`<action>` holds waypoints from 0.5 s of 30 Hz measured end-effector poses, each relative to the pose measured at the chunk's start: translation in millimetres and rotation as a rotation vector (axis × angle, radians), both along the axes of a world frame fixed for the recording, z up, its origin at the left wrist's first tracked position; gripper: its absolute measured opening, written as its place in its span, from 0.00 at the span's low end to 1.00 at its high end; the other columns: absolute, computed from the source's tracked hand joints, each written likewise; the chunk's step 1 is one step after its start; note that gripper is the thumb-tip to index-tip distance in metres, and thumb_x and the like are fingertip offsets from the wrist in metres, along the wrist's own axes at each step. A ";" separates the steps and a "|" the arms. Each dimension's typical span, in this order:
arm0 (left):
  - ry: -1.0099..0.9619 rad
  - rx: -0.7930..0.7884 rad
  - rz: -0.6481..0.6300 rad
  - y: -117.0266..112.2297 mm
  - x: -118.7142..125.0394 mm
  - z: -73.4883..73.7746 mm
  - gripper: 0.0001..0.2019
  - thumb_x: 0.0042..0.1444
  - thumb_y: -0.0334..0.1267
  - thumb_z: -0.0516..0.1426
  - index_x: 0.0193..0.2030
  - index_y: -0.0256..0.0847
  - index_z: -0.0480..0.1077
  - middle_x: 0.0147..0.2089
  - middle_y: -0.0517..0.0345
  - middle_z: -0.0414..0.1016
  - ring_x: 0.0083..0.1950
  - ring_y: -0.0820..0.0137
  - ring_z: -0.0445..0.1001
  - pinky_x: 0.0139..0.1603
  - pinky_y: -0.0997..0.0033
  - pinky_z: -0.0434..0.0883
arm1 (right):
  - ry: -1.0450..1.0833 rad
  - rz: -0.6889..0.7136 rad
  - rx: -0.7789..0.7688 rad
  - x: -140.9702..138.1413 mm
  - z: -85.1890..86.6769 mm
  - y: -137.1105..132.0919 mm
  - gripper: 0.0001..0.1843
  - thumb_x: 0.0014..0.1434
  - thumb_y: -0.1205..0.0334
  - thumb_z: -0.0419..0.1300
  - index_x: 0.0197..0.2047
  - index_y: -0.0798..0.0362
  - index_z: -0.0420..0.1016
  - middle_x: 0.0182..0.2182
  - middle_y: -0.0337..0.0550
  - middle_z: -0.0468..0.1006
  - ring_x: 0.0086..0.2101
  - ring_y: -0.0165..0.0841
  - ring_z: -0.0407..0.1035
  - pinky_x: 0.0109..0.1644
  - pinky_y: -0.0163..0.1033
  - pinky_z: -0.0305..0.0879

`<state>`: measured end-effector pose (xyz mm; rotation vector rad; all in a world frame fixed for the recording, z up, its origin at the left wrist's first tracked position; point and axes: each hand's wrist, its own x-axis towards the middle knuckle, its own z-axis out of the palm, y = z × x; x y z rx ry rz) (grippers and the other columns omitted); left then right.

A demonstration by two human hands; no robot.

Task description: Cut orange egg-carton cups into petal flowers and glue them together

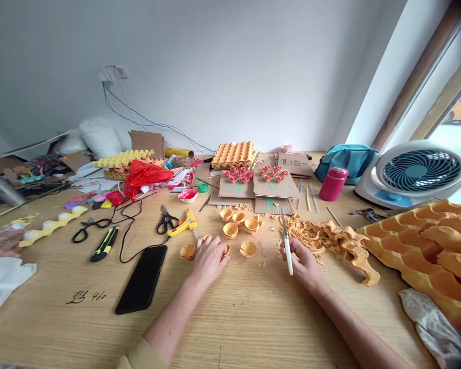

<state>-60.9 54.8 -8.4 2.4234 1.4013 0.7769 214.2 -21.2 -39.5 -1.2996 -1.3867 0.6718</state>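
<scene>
My left hand (209,259) is curled over an orange egg-carton cup (226,250), whose rim shows past the fingertips; the fingers hide most of it. My right hand (303,264) grips a white-handled knife (288,253), its thin grey blade pointing away from me. Between the hands sits a single cut cup (248,249) with a petal-like rim. Left of my left hand is another cup (187,251). Several more cups (230,230) stand just beyond. A heap of torn carton scraps (311,234) lies beside my right hand.
Nearby on the left are a yellow glue gun (185,224), scissors (166,222), a phone (142,279) and a box cutter (105,244). Another person's hand (2,243) is at far left. Cardboard with red flowers (274,184) lies behind; large egg trays (422,241) and a fan (418,171) stand right.
</scene>
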 end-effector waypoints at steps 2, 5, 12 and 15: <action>-0.095 -0.043 0.007 3.5 -2.9 3.3 0.06 0.53 0.32 0.61 0.27 0.41 0.69 0.34 0.57 0.70 0.43 0.61 0.68 0.48 0.61 0.60 | 0.005 0.010 0.007 -0.8 1.2 -0.5 0.17 0.61 0.46 0.60 0.31 0.51 0.68 0.26 0.37 0.66 0.29 0.33 0.60 0.35 0.38 0.58; -0.279 -0.133 -0.005 9.0 -1.2 12.8 0.07 0.58 0.37 0.57 0.29 0.40 0.68 0.31 0.60 0.69 0.35 0.68 0.67 0.39 0.68 0.63 | 0.021 0.032 0.017 -3.7 4.0 -2.7 0.17 0.62 0.45 0.60 0.31 0.51 0.69 0.25 0.37 0.67 0.29 0.33 0.61 0.35 0.38 0.59; -1.227 -0.975 -0.266 1.0 42.7 3.8 0.17 0.47 0.45 0.70 0.35 0.39 0.70 0.33 0.62 0.71 0.27 0.80 0.64 0.29 0.78 0.62 | 0.179 0.142 -0.021 -16.4 5.8 -4.8 0.19 0.62 0.43 0.59 0.33 0.51 0.70 0.24 0.35 0.66 0.26 0.30 0.59 0.30 0.35 0.58; -1.386 -1.168 -0.282 -10.0 62.2 -12.4 0.17 0.44 0.41 0.72 0.35 0.39 0.71 0.33 0.63 0.72 0.24 0.84 0.61 0.27 0.80 0.62 | 0.337 0.168 -0.026 -18.9 8.2 -3.6 0.20 0.54 0.43 0.67 0.37 0.50 0.71 0.29 0.37 0.71 0.29 0.32 0.63 0.33 0.37 0.62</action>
